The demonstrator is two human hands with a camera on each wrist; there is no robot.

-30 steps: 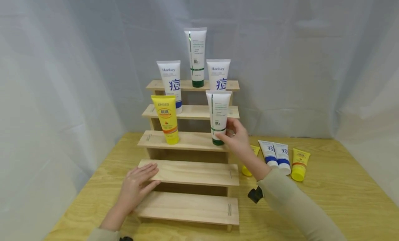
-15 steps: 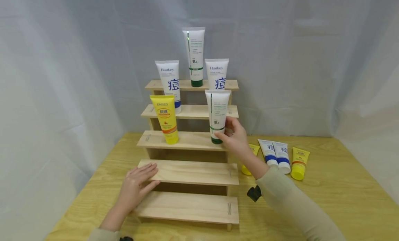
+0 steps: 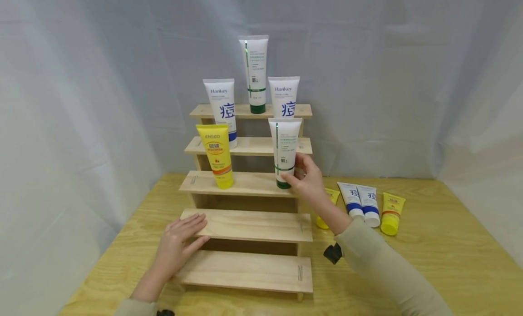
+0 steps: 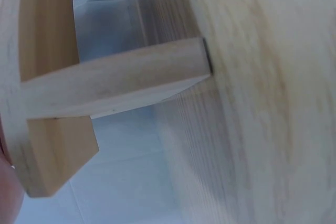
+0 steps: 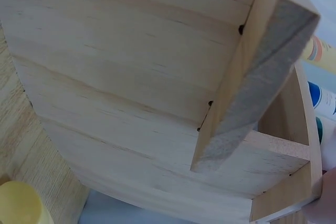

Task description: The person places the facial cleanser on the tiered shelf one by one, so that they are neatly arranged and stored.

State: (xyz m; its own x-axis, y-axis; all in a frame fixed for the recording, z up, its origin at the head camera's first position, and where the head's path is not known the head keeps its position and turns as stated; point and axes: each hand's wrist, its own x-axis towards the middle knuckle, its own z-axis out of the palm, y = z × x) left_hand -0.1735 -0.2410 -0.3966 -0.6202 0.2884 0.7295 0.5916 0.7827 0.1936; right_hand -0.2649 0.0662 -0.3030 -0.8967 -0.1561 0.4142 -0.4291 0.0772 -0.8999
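My right hand [image 3: 306, 179] pinches the lower part of a white tube with green stripes and a green cap [image 3: 284, 155], which stands upright, cap down, at the right of the middle shelf [image 3: 253, 184]. In the right wrist view, part of a finger [image 5: 321, 200] shows near the shelf's edge. My left hand [image 3: 180, 241] rests on the left end of the second-lowest shelf [image 3: 249, 225], fingers fairly straight. A yellow tube [image 3: 216, 157] stands left on the middle shelf. Behind are two white-and-blue tubes, left [image 3: 222, 107] and right [image 3: 283, 96]. Another white-and-green tube [image 3: 256, 73] tops the stand.
Right of the wooden stand, two white-and-blue tubes, left [image 3: 350, 200] and right [image 3: 369, 204], lie side by side on the table [image 3: 441, 252]. A yellow tube [image 3: 393, 214] lies beside them; another [image 3: 332, 197] is partly hidden by my right forearm. A pale curtain [image 3: 367, 80] hangs behind.
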